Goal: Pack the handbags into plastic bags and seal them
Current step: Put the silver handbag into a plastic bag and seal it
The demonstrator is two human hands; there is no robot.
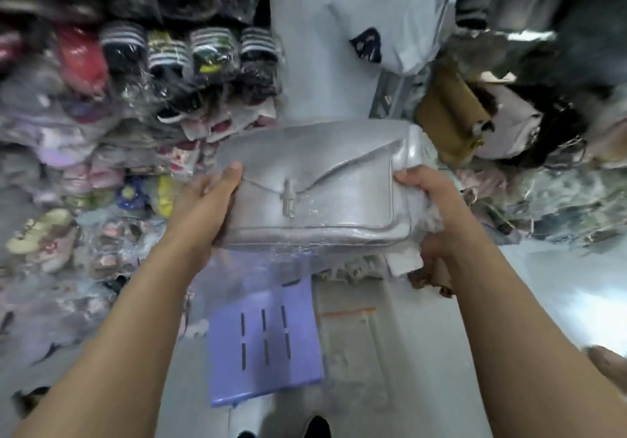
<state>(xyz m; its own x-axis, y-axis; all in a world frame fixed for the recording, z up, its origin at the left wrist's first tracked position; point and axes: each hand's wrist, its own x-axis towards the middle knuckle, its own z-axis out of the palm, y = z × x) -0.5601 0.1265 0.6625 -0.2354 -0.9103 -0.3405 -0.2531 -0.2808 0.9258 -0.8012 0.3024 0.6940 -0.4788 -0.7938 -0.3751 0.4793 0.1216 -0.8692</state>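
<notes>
Now the left hand (207, 197) and right hand (431, 200) are gripping the ends of the silver handbag (315, 186), held up in front, already inside the clear bag (258, 268). Its open flap is hanging below; folding it flat and snug before sealing would likely be best.

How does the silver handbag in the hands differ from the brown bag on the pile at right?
The silver handbag is held up level between the left hand and right hand; the brown bag lies tilted on a heap, untouched. The silver one has a shiny finish and sits under clear plastic film; the brown one looks matte, and any wrap on it cannot be made out. Both look like flat, roughly rectangular bags.
</notes>
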